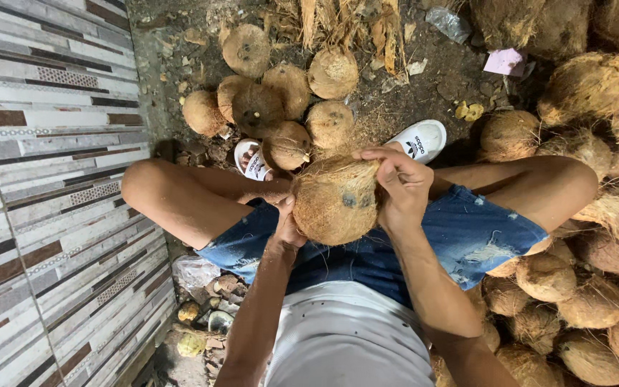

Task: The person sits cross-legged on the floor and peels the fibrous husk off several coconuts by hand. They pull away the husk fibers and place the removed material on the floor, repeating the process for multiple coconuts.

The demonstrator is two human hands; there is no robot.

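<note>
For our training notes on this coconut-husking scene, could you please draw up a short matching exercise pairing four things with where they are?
Things:
1. Round brown fibrous coconut held between the hands
2. Striped grey and brown tiled wall
3. Small cluster of husked brown coconuts
4. Large heap of hairy brown coconuts

Places:
a. On the dirt ground beyond the white sandals
b. Along the picture's left side
c. Above the lap in blue denim shorts, left hand and right hand on it
d. Piled along the picture's right side

Pairs: 1-c, 2-b, 3-a, 4-d
</note>
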